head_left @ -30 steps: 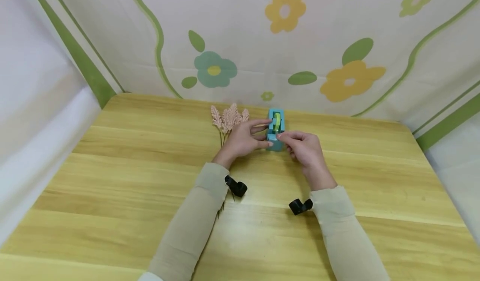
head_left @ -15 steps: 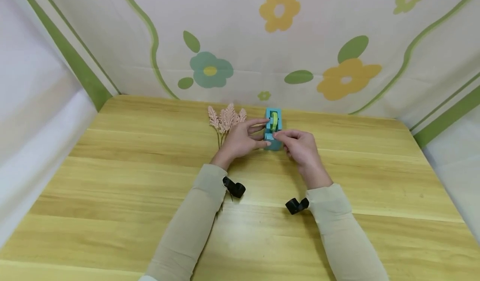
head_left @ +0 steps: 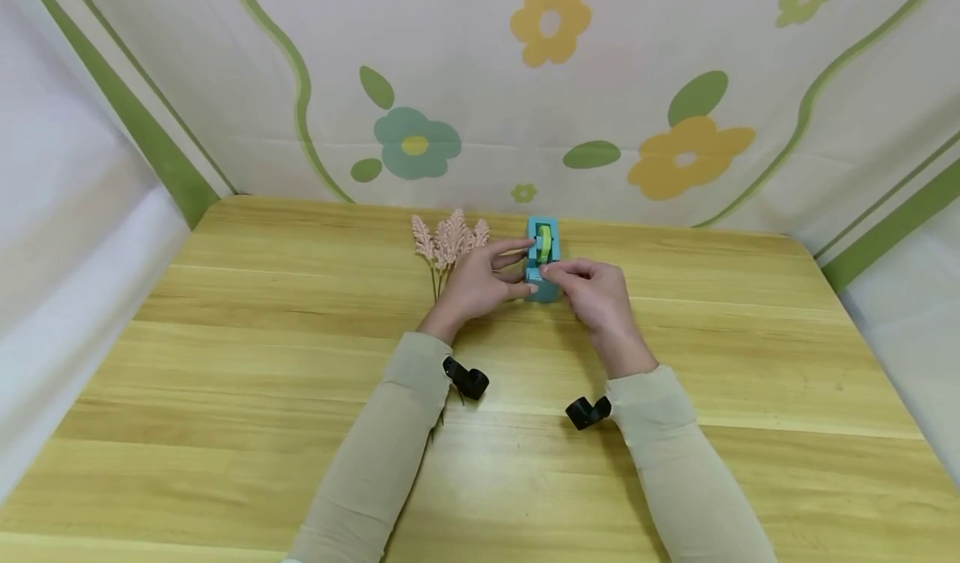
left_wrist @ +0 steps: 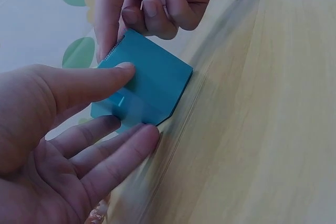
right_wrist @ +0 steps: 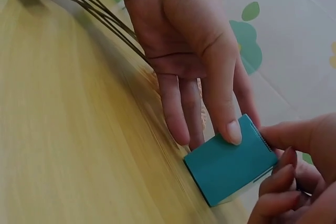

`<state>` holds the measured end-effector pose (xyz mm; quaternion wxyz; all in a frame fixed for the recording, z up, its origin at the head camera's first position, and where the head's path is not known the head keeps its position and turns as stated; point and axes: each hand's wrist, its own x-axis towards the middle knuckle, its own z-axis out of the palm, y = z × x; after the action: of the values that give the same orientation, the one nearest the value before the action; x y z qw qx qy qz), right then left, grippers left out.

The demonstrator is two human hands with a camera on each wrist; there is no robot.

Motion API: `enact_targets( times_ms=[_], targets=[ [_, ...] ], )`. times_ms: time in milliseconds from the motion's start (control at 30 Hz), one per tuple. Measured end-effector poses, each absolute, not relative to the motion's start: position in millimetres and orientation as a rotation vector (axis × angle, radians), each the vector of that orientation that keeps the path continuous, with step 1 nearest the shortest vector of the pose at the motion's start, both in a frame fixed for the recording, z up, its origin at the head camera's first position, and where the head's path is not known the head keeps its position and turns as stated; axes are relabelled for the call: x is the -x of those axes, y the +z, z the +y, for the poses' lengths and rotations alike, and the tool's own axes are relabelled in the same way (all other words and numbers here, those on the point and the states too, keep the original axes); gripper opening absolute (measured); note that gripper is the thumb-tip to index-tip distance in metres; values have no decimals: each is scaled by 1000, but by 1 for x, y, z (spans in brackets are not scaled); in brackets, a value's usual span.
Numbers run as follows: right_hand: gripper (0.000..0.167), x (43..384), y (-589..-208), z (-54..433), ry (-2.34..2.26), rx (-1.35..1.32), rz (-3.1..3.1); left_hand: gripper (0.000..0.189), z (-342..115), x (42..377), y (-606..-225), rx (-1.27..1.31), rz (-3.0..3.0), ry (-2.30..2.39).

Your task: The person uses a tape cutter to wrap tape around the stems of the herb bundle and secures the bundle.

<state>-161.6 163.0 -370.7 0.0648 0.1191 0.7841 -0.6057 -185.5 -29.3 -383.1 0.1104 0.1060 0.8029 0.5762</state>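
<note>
A blue tape dispenser (head_left: pixel 542 290) stands near the table's back edge, with a yellow-green tape roll (head_left: pixel 545 244) in its slot. My left hand (head_left: pixel 480 284) holds it from the left, thumb on the front face and fingers along the side. In the left wrist view that front face (left_wrist: pixel 155 74) shows plainly, with the serrated cutter (left_wrist: pixel 113 49) along its top. From the right, my right hand (head_left: pixel 596 292) pinches at the cutter with thumb and index finger, where the tape comes off the roll; its other fingers (right_wrist: pixel 278 195) are curled. The pinched tape end is mostly hidden.
Pink artificial flowers (head_left: pixel 452 242) lie left of the dispenser, their thin stems (right_wrist: pixel 105 17) running under the left forearm. A white curtain (head_left: pixel 480 71) with printed flowers hangs behind the wooden table (head_left: pixel 262 396). Each wrist wears a small black camera (head_left: pixel 467 379).
The whole scene shifts slightly left in the head view. Both hands keep their places at the dispenser, with hardly any visible movement.
</note>
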Motion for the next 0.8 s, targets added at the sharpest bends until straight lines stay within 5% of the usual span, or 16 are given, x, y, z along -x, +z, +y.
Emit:
enact_targets(
  times_ms=[800],
  targets=[
    [44, 137, -357, 159, -1991, -503, 2114, 67, -26, 184, -380, -282, 2341, 1723]
  ],
)
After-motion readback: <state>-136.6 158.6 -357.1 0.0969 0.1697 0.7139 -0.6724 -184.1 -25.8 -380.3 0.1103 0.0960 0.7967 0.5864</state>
